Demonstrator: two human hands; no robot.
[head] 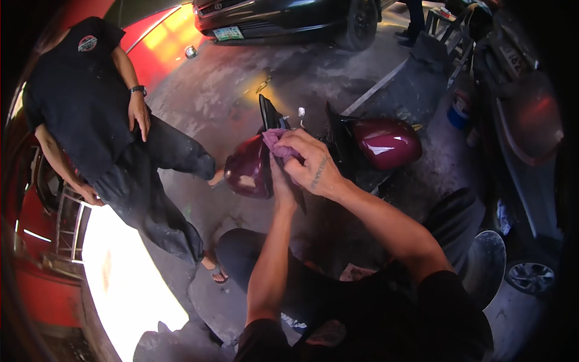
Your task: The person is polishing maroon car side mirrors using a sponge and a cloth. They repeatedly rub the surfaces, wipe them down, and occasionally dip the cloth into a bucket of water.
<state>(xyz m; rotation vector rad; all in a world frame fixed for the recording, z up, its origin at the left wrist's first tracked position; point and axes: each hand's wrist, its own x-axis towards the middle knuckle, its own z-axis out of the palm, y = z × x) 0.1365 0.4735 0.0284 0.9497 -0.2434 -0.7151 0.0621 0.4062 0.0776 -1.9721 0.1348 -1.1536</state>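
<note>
A maroon car side mirror (248,169) with a black triangular mount is held up in front of me. My left hand (281,188) grips it along its dark inner side. In my right hand (316,165) is a bunched purple cloth (278,141), pressed against the mirror's upper edge close to the mount. Just right of my right hand is a second maroon side mirror (386,144), whose black mount points up. What supports this second mirror is hard to make out. My fingers and the cloth hide part of the held mirror.
A person (86,104) in dark clothes stands close on my left. A dark car (289,22) is parked ahead on the stained concrete floor (203,86). To the right are a blue-banded can (459,112), car parts and a wheel (531,277). Another person's legs (414,22) show at the back.
</note>
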